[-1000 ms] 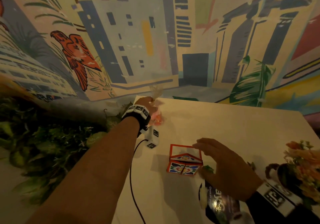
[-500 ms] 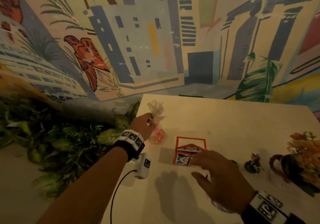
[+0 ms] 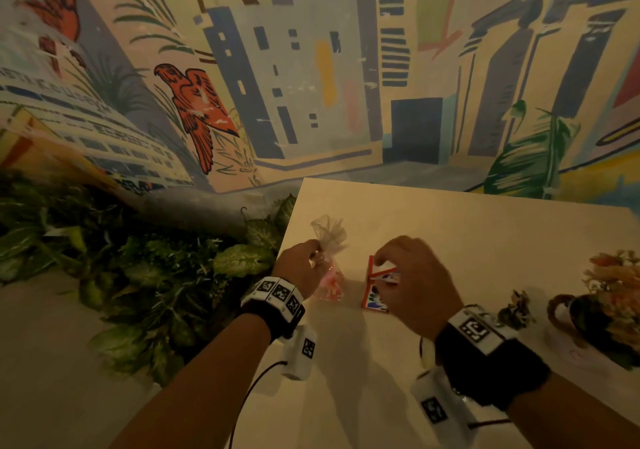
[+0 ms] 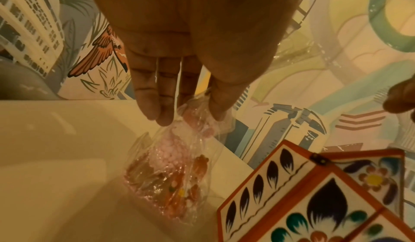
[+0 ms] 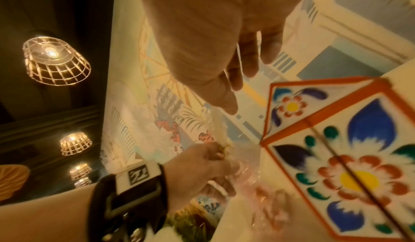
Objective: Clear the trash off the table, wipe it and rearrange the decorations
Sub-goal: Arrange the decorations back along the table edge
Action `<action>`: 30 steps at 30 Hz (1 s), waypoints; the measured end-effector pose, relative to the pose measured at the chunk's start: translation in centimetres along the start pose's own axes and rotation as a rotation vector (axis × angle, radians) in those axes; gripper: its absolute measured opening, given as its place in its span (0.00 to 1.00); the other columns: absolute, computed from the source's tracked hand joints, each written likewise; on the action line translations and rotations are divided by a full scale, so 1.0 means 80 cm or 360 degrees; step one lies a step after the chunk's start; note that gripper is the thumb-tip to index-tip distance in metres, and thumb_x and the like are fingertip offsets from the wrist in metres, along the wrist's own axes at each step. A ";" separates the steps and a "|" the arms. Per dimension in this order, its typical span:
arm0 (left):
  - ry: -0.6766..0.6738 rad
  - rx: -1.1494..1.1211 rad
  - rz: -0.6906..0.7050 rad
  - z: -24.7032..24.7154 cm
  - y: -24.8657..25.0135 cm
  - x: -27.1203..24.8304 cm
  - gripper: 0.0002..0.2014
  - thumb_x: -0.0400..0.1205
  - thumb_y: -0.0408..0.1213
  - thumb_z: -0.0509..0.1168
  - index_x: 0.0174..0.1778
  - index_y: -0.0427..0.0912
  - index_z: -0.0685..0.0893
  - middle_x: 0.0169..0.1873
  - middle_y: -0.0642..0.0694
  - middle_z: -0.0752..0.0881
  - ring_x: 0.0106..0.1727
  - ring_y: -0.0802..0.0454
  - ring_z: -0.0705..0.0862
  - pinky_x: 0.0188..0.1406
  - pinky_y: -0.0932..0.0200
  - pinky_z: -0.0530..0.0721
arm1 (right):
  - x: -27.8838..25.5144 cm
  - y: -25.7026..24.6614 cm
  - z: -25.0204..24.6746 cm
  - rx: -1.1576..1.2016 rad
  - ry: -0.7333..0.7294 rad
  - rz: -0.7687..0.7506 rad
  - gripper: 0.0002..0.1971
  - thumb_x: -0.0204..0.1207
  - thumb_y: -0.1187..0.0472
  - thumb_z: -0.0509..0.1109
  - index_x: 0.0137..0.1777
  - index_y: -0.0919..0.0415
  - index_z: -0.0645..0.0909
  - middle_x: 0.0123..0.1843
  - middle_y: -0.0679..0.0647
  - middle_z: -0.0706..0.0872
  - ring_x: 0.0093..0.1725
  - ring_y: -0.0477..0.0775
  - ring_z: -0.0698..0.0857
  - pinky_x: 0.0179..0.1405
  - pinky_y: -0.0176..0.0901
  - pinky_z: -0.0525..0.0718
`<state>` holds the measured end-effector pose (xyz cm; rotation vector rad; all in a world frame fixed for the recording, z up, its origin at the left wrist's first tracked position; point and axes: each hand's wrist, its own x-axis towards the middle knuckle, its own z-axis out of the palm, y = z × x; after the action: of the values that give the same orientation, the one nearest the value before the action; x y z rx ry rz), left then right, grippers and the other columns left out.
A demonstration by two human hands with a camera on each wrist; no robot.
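My left hand (image 3: 301,268) pinches the gathered neck of a clear candy bag (image 3: 329,275) between thumb and fingertips (image 4: 157,114). The bag's long axis runs away from me, its twisted top flaring beyond my knuckles and its pink-and-orange filled end resting on the desk (image 3: 485,233) below the hand. Just to the right of it sits the painted tile box (image 3: 375,296), orange-edged with flower panels, its lid raised. My right hand (image 3: 415,285) curls over the box from the near side, fingers bent at the lid's top edge; I cannot tell whether they truly grip it, since the hand hides most of the box in the head view. Further right of that hand stand a small figurine (image 3: 517,310) and a flower pot (image 3: 595,313), cut off by the frame.
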<state>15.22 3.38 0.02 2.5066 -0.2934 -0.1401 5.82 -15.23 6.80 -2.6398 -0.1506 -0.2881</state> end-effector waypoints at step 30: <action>0.0009 -0.0060 -0.0348 0.035 0.026 -0.006 0.14 0.73 0.42 0.71 0.53 0.46 0.83 0.48 0.46 0.87 0.46 0.48 0.81 0.43 0.61 0.72 | 0.003 0.068 0.012 -0.0062 -0.0555 0.0384 0.28 0.75 0.60 0.70 0.75 0.54 0.68 0.72 0.54 0.75 0.69 0.56 0.74 0.70 0.50 0.76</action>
<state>13.95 0.32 -1.01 2.4955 -0.0131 -0.2236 7.07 -19.55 3.59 -2.6901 0.0621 0.2536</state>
